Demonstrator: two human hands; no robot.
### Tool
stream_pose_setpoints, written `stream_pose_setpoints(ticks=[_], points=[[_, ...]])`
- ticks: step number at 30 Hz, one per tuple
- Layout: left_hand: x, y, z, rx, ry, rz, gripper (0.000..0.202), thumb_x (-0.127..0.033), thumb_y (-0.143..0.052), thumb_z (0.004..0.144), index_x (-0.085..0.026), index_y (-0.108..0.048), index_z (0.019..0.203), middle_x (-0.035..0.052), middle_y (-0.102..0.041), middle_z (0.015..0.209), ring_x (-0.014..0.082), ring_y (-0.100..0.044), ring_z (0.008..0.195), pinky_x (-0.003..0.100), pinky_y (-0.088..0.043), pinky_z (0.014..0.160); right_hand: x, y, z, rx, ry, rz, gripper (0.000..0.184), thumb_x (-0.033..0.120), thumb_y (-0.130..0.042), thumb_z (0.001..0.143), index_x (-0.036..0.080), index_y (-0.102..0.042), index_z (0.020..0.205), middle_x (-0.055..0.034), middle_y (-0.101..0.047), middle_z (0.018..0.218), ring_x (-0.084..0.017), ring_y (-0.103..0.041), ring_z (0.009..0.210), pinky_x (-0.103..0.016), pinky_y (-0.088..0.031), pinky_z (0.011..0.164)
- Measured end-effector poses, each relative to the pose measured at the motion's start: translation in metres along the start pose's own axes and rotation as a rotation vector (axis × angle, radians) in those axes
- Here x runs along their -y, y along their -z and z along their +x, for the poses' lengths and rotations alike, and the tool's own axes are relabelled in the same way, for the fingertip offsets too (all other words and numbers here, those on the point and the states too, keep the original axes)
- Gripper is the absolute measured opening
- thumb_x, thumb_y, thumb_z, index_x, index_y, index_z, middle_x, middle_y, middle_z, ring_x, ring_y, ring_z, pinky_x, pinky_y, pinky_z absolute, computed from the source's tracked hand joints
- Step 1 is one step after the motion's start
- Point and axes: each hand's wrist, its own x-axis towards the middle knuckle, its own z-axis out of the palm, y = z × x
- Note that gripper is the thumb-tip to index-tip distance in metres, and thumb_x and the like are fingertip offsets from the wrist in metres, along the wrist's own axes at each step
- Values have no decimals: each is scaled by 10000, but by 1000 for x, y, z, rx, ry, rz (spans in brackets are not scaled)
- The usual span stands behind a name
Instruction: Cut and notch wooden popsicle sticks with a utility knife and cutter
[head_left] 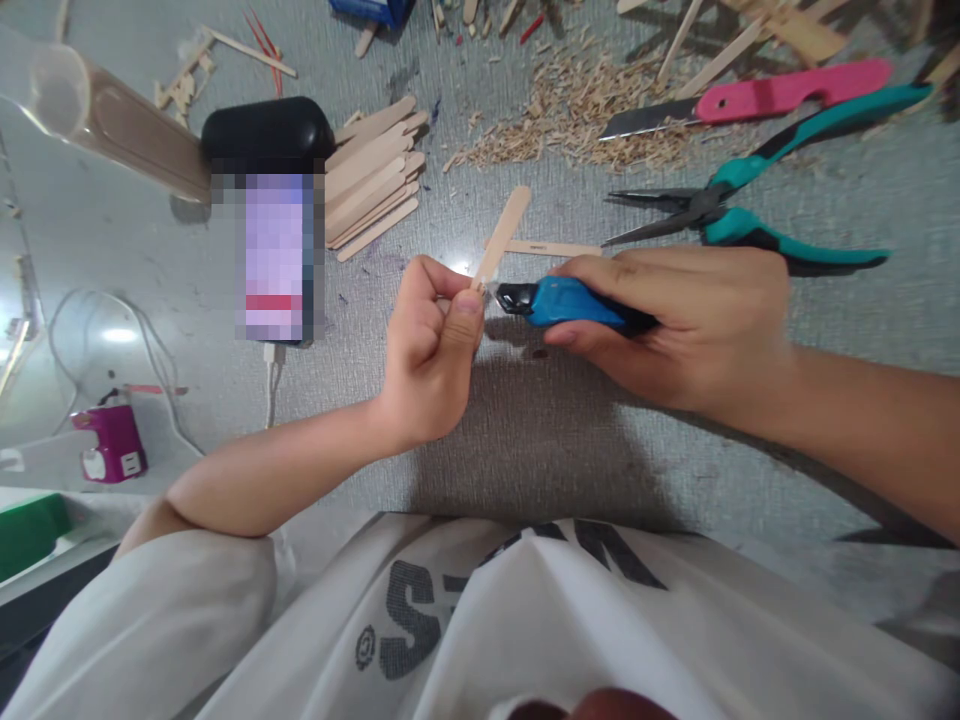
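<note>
My left hand [439, 350] is closed, with a wooden craft stick [504, 235] pinched between thumb and forefinger. The stick slants up and to the right, its rounded end free. A blue-handled tool [566, 300] with a short dark head is gripped in my right hand [690, 320]. Its head points left, close to the lower end of the stick; whether they touch I cannot tell. Something pale and blurred shows between them. Behind the held stick, another craft stick [559, 248] lies flat on the grey table [525, 430].
Teal-handled long-nose pliers [709, 205] and a pink-handled folding blade [787, 92] lie at right, near wood shavings [577, 105]. A pile of craft sticks [371, 190] sits beside a phone [274, 250], a black case [266, 133] and a translucent bottle [124, 120]. A purple charger [112, 445] is at left.
</note>
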Motion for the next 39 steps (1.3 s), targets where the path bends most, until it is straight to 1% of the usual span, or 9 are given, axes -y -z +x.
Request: stream_pose_setpoints(ticks=[4,8,15,22,25,29,34,36,39], points=[[-1,-1,-1,-2,-13,37,399,-566,-693,1175,-276,-475,1010,-130,-450,611,89,-349,485,314,-288,541,0,1,1,31,-23,4,517,723,-506,1191,314,-816,1252,-27,-842,905,-255,-801,810,-399,-529,684],[-3,-3,0,8,-38,29,406,-572,-673,1185,-277,-457,1007,-135,-442,606,80,-363,477,301,-286,527,1,2,1,40,-18,-5,524,718,-495,1196,309,-819,1233,-29,-835,892,-250,-798,801,-397,-527,678],[-5,-2,0,26,-44,78,381,-556,-632,1208,-273,-460,1019,-136,-492,611,73,-396,479,284,-304,533,2,1,2,-15,41,13,411,620,-568,1206,294,-814,1246,-22,-869,945,-233,-813,803,-373,-560,710],[-3,-3,0,16,-1,31,428,-606,-676,1174,-281,-452,1009,-138,-492,604,80,-425,481,283,-313,535,2,2,3,25,-35,61,537,726,-489,1193,316,-833,1234,-35,-849,903,-246,-798,793,-384,-553,710],[-2,-2,1,55,-13,-3,413,-585,-664,1185,-280,-452,1004,-136,-499,603,76,-416,467,273,-298,518,1,1,2,13,-1,42,566,728,-477,1197,288,-834,1213,-32,-805,831,-224,-745,712,-376,-502,655],[-1,3,4,161,-65,-15,405,-573,-648,1192,-277,-451,998,-133,-515,599,72,-446,466,246,-339,513,-2,0,1,-39,104,61,464,641,-552,1210,261,-818,1234,-10,-783,795,-200,-724,682,-354,-484,641],[-3,6,5,219,-162,-34,337,-435,-679,1196,-258,-486,984,-122,-527,617,43,-411,443,203,-336,480,-4,0,2,-32,160,119,417,595,-615,1200,226,-805,1237,-12,-759,781,-194,-712,681,-360,-467,629],[-6,4,4,235,-121,-72,380,-462,-722,1172,-260,-474,968,-121,-525,614,41,-396,435,198,-338,473,-4,0,3,-33,162,131,408,595,-609,1200,236,-801,1228,-13,-751,783,-201,-712,690,-363,-477,641],[-15,0,4,254,77,-165,497,-587,-773,1117,-275,-426,946,-125,-480,578,64,-399,439,207,-356,474,-6,0,5,-39,192,137,400,597,-607,1202,243,-793,1223,-9,-730,792,-192,-668,680,-351,-470,641]])
